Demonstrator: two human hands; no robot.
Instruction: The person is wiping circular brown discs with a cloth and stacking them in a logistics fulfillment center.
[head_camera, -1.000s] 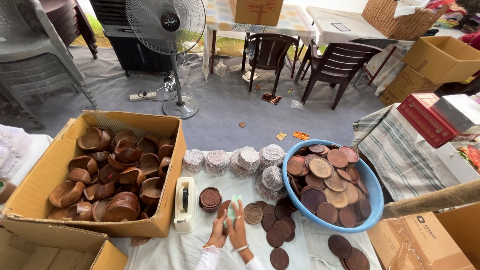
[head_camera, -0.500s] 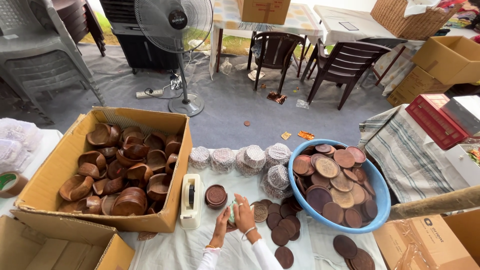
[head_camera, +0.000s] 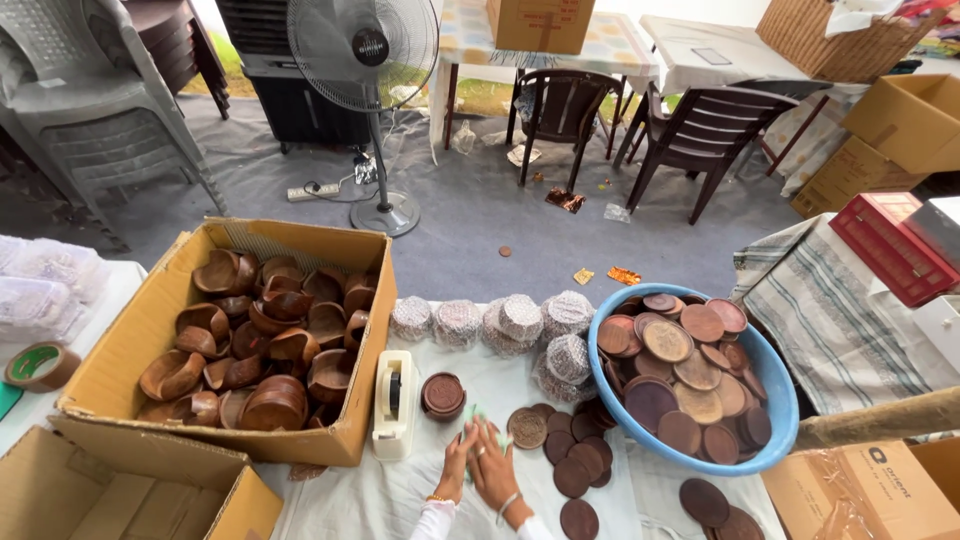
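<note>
My left hand and my right hand lie close together on the white cloth at the bottom middle, fingers pressed around a small pale green piece that shows between the fingertips. Just ahead of them sits a short stack of round brown wooden lids. A single patterned brown disc lies to the right of my right hand, with several flat brown discs spread beyond it. A white tape dispenser stands to the left of my left hand.
A cardboard box full of brown wooden bowls sits left. A blue basin of brown discs sits right. Wrapped round bundles line the table's far edge. A standing fan, chairs and boxes stand beyond.
Both hands have slid forward and slightly right on the cloth, staying together. The camera view has tilted up a little; the boxes and basin have not moved.
</note>
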